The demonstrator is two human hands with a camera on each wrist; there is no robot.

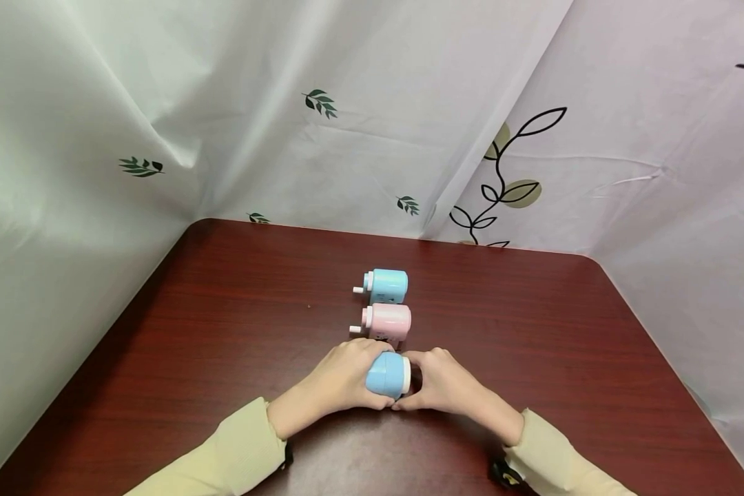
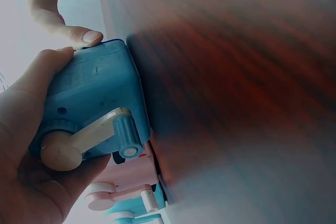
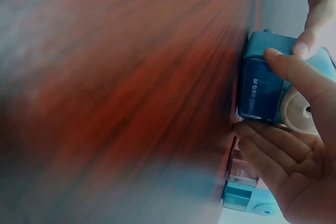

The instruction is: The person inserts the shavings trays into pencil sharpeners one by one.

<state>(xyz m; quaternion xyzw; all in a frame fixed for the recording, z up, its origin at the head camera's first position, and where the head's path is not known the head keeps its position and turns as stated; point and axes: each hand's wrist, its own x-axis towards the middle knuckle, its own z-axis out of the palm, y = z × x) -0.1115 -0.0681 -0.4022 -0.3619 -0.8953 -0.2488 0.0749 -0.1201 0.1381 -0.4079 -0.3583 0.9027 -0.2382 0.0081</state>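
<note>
A blue hand-crank pencil sharpener [image 1: 386,374] with a white round front stands on the table between both hands. My left hand [image 1: 346,375] grips it, thumb on the near side and fingers on the far side; its cream crank [image 2: 97,136] with a blue knob shows at that end in the left wrist view. From the other end, my right hand [image 1: 443,382] pinches it between thumb and fingers, around the cream pencil-hole ring [image 3: 299,111]. Just beyond is a pink sharpener [image 1: 390,322], and behind that a light blue sharpener [image 1: 389,284], both with cranks pointing left.
The dark red-brown wooden table [image 1: 223,310] has rounded far corners. Pale curtains [image 1: 359,158] with leaf prints hang behind it and along both sides. The three sharpeners form a row running away from the person.
</note>
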